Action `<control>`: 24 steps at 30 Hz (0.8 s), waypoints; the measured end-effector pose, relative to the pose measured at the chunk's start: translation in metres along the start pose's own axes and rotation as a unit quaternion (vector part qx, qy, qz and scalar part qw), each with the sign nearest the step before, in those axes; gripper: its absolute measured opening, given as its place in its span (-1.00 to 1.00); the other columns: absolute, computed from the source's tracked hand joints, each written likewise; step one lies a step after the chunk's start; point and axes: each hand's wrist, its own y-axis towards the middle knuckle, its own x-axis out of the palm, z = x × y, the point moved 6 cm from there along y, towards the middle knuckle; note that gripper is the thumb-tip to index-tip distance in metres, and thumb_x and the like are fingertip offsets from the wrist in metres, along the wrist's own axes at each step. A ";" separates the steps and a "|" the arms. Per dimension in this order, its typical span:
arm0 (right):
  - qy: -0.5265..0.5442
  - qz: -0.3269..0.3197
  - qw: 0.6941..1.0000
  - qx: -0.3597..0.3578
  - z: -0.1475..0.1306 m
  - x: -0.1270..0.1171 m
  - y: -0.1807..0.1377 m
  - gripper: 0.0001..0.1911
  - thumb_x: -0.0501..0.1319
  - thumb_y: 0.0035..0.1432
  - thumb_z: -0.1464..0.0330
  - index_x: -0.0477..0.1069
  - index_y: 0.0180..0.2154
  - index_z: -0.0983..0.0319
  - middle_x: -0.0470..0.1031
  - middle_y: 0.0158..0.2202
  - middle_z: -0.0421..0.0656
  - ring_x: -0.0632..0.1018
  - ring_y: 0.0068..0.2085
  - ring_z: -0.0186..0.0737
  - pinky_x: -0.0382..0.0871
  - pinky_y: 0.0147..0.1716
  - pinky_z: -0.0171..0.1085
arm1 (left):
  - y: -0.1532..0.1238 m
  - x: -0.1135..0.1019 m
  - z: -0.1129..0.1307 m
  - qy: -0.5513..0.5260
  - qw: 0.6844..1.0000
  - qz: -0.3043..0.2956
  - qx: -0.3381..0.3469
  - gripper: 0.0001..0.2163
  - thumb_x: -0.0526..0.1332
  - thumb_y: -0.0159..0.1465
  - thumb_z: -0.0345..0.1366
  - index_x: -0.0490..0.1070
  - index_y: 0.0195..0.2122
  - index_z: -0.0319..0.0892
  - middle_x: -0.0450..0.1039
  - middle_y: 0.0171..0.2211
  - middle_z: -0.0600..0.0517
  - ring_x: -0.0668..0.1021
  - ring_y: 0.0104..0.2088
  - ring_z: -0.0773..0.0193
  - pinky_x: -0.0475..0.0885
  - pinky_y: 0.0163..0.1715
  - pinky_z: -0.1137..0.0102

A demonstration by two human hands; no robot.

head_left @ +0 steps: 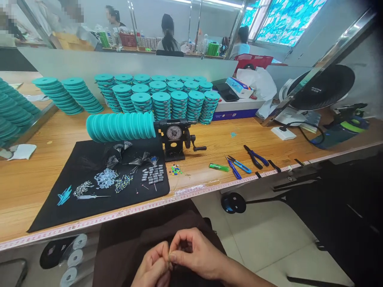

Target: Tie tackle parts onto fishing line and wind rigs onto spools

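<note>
Over a dark brown cloth (pixel 128 235) on the lap, my left hand (pixel 154 265) and my right hand (pixel 197 253) meet fingertip to fingertip. Both are closed in a pinch; whatever lies between the fingers is too small to make out. Beyond them on the table is a black mat (pixel 119 201) with small parts: pale blue-grey pieces (pixel 106 178), grey cylinders (pixel 152 173), light-blue sticks (pixel 64 195) and bundles of fine wire-like strands (pixel 112 162). A thin pointed tool with a clear handle (pixel 86 197) lies near the mat's front.
A hand-cranked winder (pixel 174 137) carries a row of teal spools (pixel 119 126). Stacks of teal spools (pixel 161 97) stand behind it. Pliers (pixel 254 156), blue snips (pixel 237 164) and a green tube (pixel 218 167) lie right, near a measuring tape (pixel 119 213) along the table's front edge.
</note>
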 end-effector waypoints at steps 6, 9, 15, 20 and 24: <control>-0.220 -0.024 0.972 -0.073 -0.037 0.002 -0.015 -0.90 0.27 0.14 0.34 0.49 -0.28 0.21 0.45 -0.41 -0.26 0.36 -0.46 -0.39 0.20 -0.42 -0.40 | -0.021 -0.005 0.039 0.253 0.957 0.075 0.120 -0.69 0.26 0.12 -0.11 0.17 -0.56 -0.13 0.05 -0.64 0.22 0.08 -0.62 0.44 0.00 -0.62 0.52; -0.251 -0.020 0.964 -0.085 -0.046 0.003 -0.019 -0.91 0.26 0.16 0.34 0.48 -0.37 0.22 0.39 -0.48 -0.28 0.33 -0.49 -0.40 0.15 -0.46 -0.39 | -0.028 0.001 0.049 0.366 0.916 0.080 0.144 -0.81 0.21 0.11 -0.24 0.23 -0.56 -0.15 0.13 -0.60 0.15 0.19 -0.55 0.36 0.11 -0.54 0.48; -0.059 -0.019 0.997 -0.034 -0.027 0.010 -0.021 -0.77 0.27 0.12 0.26 0.37 -0.46 0.26 0.25 -0.56 -0.33 0.21 -0.53 -0.43 0.06 -0.55 -0.41 | -0.040 0.007 0.056 0.421 0.872 0.131 0.210 -0.87 0.13 0.02 -0.38 0.18 -0.61 -0.13 0.08 -0.63 0.15 0.17 -0.57 0.34 0.07 -0.57 0.46; -0.047 0.025 0.998 -0.041 -0.020 0.010 -0.022 -0.81 0.27 0.13 0.29 0.42 -0.42 0.29 0.31 -0.51 -0.29 0.26 -0.48 -0.41 0.11 -0.51 -0.42 | -0.037 0.005 0.055 0.409 0.891 0.097 0.175 -0.85 0.12 0.08 -0.30 0.18 -0.59 -0.14 0.10 -0.61 0.13 0.20 -0.53 0.31 0.12 -0.53 0.45; -0.105 0.036 0.992 -0.063 -0.033 0.011 -0.026 -0.90 0.21 0.16 0.39 0.45 -0.38 0.28 0.37 -0.47 -0.27 0.33 -0.45 -0.40 0.14 -0.52 -0.44 | -0.035 0.008 0.059 0.388 0.906 0.055 0.160 -0.78 0.11 0.20 -0.18 0.23 -0.53 -0.15 0.16 -0.57 0.12 0.22 -0.49 0.29 0.17 -0.49 0.45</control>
